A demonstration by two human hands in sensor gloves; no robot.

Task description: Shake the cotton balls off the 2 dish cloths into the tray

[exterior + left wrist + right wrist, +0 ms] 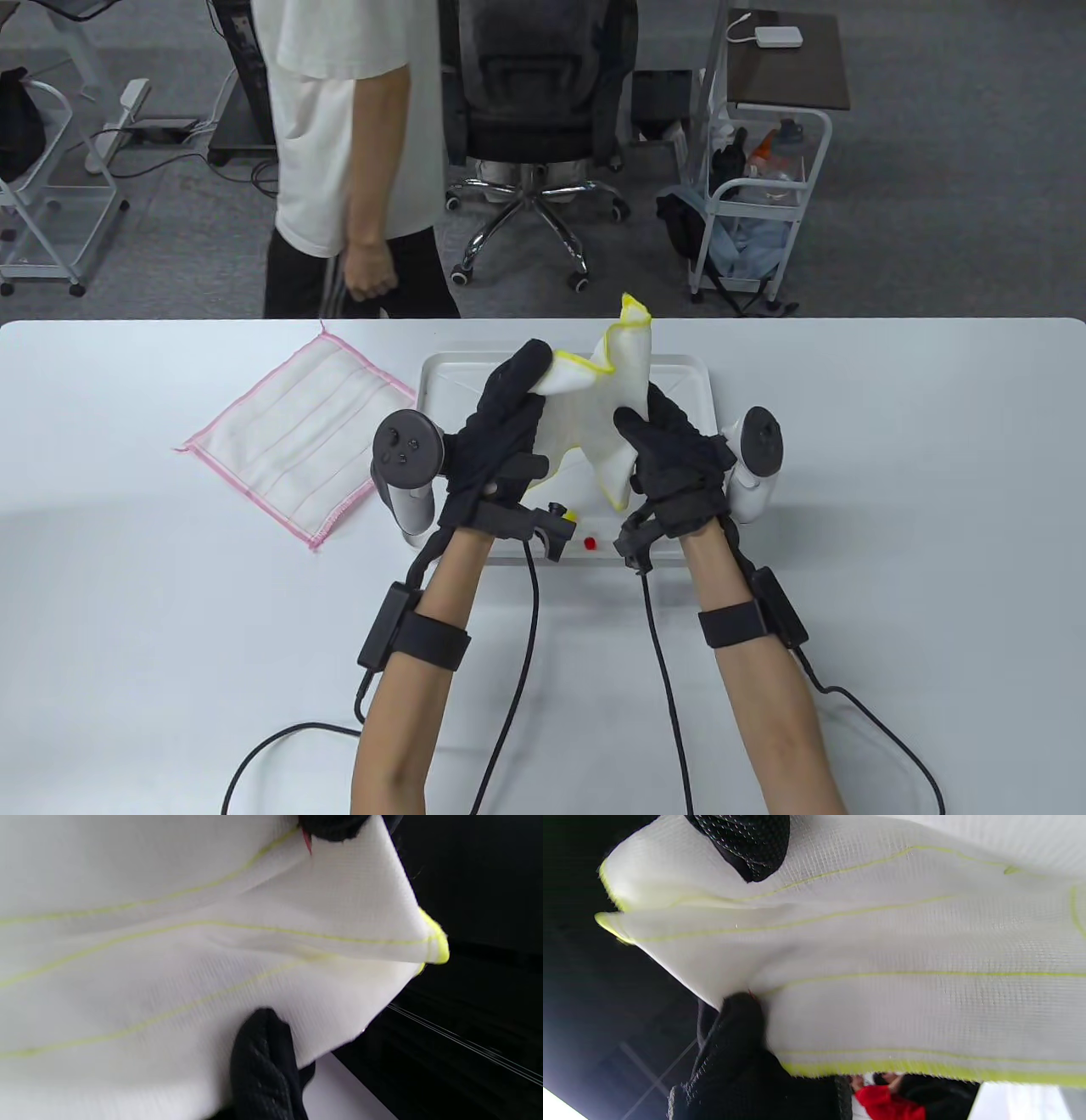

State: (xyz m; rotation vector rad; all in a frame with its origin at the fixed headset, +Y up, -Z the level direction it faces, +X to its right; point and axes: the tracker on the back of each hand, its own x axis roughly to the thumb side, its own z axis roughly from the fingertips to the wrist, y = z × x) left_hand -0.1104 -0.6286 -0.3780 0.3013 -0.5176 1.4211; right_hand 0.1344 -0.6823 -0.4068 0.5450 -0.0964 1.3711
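Both hands, left hand (501, 424) and right hand (674, 471), have fingers pinched on the yellow-edged cloth (598, 399), held up directly over the tray (691, 382). The pink-edged cloth (297, 433) lies flat on the surface, left, nearer the left hand.

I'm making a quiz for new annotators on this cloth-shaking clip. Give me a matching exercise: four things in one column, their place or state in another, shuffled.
Things:
1. yellow-edged dish cloth
2. pink-edged dish cloth
3. tray
4. office chair

Places or states:
A. on the floor beyond the table
B. lying flat on the table, left of the tray
C. held up by both hands
D. on the table under the raised cloth

Pairs: 1-C, 2-B, 3-D, 4-A
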